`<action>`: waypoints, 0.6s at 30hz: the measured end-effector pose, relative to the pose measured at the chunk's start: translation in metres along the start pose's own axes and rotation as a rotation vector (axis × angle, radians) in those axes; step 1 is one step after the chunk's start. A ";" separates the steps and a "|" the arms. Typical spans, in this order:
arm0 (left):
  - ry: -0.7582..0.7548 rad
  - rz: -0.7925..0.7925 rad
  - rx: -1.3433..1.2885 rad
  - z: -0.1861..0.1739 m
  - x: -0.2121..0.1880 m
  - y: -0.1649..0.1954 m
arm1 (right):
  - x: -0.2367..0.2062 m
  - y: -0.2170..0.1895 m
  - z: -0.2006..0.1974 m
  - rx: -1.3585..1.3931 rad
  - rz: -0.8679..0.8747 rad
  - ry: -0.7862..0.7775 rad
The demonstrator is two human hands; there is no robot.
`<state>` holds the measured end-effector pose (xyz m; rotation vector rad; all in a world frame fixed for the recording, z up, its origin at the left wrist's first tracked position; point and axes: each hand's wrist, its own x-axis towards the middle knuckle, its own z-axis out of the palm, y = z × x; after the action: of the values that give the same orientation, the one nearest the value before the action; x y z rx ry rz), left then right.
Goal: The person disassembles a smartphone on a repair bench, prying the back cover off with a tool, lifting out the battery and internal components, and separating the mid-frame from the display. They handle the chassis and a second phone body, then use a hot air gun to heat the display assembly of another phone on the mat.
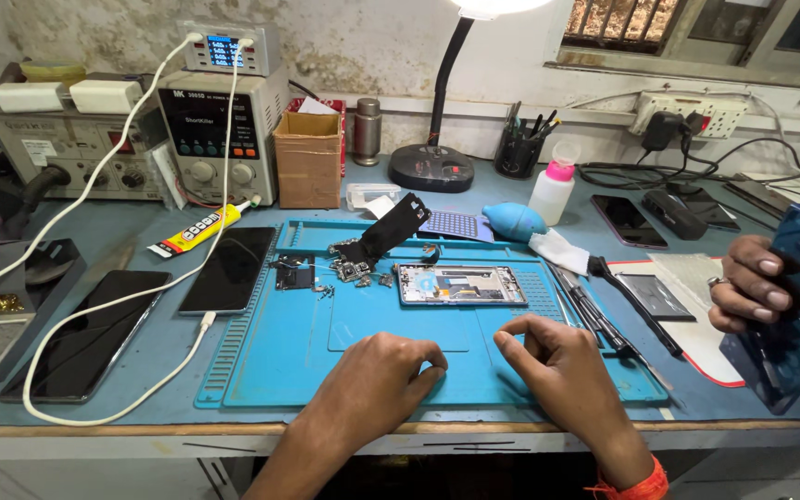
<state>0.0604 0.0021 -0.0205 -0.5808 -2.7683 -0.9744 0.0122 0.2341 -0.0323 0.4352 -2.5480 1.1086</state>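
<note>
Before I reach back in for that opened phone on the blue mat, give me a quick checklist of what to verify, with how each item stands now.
1. Both hands free: ok. The left hand and right hand rest curled on the blue mat, holding nothing.
2. Opened phone flat on the mat, uncovered: ok.
3. Loose small parts kept on the mat: ok, clustered left of the phone; whether all are there, cannot tell.
4. Tools within reach: ok, lying right of the phone.
5. White cable clear of the work: ok, it runs left of the mat.
6. Co-worker's hand clear: ok, it holds a blue panel off to the right.
</note>
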 end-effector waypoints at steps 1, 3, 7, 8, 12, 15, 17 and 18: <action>0.010 -0.006 -0.006 0.000 -0.001 0.000 | -0.001 0.000 0.000 -0.002 0.011 -0.005; 0.034 -0.013 -0.014 -0.001 0.000 0.001 | 0.000 0.000 0.000 -0.006 0.030 -0.010; 0.022 -0.031 0.005 -0.001 0.001 0.001 | 0.000 0.001 0.000 0.004 -0.006 0.001; 0.019 -0.040 0.012 -0.001 0.001 0.001 | 0.000 0.001 0.000 0.002 -0.003 0.002; 0.051 -0.027 0.022 0.000 0.001 0.000 | 0.000 0.002 0.000 -0.001 0.002 0.000; 0.062 0.000 0.019 0.002 0.001 -0.001 | 0.000 0.002 0.000 0.006 -0.010 0.004; 0.069 0.014 0.029 0.003 0.001 -0.001 | 0.000 0.002 -0.001 0.012 -0.017 0.008; 0.072 0.021 0.034 0.003 0.001 -0.002 | -0.001 0.002 -0.001 0.015 -0.020 0.011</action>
<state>0.0590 0.0030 -0.0239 -0.5572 -2.7048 -0.9230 0.0123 0.2360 -0.0334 0.4561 -2.5221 1.1200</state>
